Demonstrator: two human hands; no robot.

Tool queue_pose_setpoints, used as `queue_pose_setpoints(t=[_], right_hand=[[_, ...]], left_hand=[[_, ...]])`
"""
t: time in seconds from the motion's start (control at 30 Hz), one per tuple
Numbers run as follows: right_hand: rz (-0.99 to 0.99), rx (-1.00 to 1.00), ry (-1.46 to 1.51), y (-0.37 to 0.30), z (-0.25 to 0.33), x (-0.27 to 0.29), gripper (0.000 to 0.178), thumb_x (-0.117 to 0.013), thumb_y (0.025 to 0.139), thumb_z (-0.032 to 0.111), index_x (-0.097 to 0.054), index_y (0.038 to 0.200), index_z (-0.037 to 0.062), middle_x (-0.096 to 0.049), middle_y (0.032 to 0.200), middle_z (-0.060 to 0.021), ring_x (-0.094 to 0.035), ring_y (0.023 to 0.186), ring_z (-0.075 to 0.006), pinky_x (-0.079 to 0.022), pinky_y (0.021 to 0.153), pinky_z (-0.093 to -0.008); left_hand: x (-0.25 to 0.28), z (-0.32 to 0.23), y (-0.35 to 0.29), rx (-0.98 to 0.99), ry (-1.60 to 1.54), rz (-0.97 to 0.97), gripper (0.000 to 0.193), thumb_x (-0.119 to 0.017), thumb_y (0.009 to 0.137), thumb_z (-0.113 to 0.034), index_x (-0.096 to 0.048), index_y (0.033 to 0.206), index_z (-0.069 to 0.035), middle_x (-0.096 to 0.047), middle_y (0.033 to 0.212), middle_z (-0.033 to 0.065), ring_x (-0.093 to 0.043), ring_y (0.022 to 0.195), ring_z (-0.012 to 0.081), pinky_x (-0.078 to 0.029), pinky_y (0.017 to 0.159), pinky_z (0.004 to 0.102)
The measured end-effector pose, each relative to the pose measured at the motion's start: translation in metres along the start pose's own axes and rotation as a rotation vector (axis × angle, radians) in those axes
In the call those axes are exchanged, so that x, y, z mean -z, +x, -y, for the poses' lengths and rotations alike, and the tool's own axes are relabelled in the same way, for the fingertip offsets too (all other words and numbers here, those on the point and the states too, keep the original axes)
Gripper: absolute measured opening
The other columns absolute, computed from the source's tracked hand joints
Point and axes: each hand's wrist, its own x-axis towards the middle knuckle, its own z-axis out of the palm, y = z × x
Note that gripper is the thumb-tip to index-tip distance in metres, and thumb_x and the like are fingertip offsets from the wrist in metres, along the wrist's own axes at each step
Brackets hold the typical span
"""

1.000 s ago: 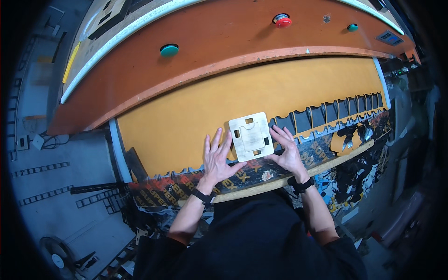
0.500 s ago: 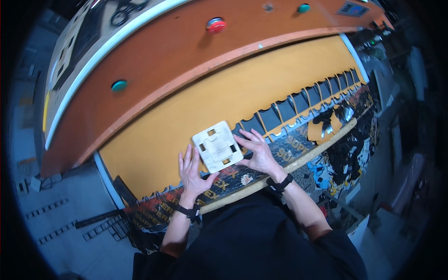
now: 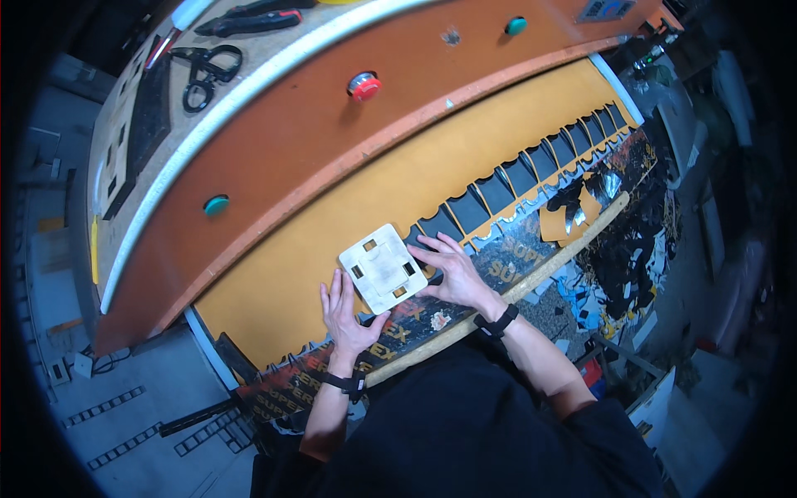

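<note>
A whitish square plate (image 3: 383, 270) with rounded corners and four small rectangular holes lies on a yellow-orange sheet (image 3: 332, 224), near its cut front edge. It looks like a cutting die. My left hand (image 3: 349, 319) holds its left side, fingers along the edge and thumb at the lower edge. From the right, my right hand (image 3: 455, 272) has its fingertips against the other side, with the thumb at the lower right corner. A row of scalloped cut-outs (image 3: 502, 191) runs along the sheet's edge to the right of the plate, showing dark surface beneath.
Beyond the sheet spans a wide orange-brown press beam (image 3: 290, 133) with a red button (image 3: 364, 86) and green buttons (image 3: 216, 205). Black scissors (image 3: 203, 75) lie on top. A pale rounded rail (image 3: 506, 299) borders the near side; orange offcuts (image 3: 569, 220) and scraps (image 3: 581, 307) are at right.
My view has turned slightly, so the beam sits lower and more of the tools on top show. Both hands stay at the plate's sides, with little visible movement of the plate on the sheet.
</note>
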Motion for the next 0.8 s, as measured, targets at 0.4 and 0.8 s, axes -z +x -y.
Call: queue_pose_setpoints(t=[0.4, 0.8], right_hand=[[-0.080, 0.063, -0.199, 0.001, 0.043, 0.025, 0.094, -0.102, 0.075, 0.030, -0.062, 0.157, 0.0053, -0.070, 0.153, -0.0182, -0.059, 0.149, -0.0384, -0.042, 0.130, -0.0528], [0.097, 0.011, -0.351, -0.026, 0.053, -0.007, 0.059, -0.091, 0.087, 0.029, -0.068, 0.137, 0.0064, -0.068, 0.134, -0.0140, -0.062, 0.136, -0.0384, -0.037, 0.134, -0.0533]], left_hand=[[0.038, 0.014, 0.008, -0.061, -0.061, -0.142, 0.109, -0.098, 0.079, -0.034, -0.046, 0.165, 0.010, -0.057, 0.163, 0.0326, -0.048, 0.158, 0.0453, -0.030, 0.135, 0.0605], [-0.008, -0.005, -0.025, -0.004, 0.046, -0.184, 0.019, -0.077, 0.094, -0.020, -0.067, 0.093, -0.004, -0.063, 0.096, 0.0160, -0.064, 0.095, 0.0380, -0.052, 0.084, 0.0511]])
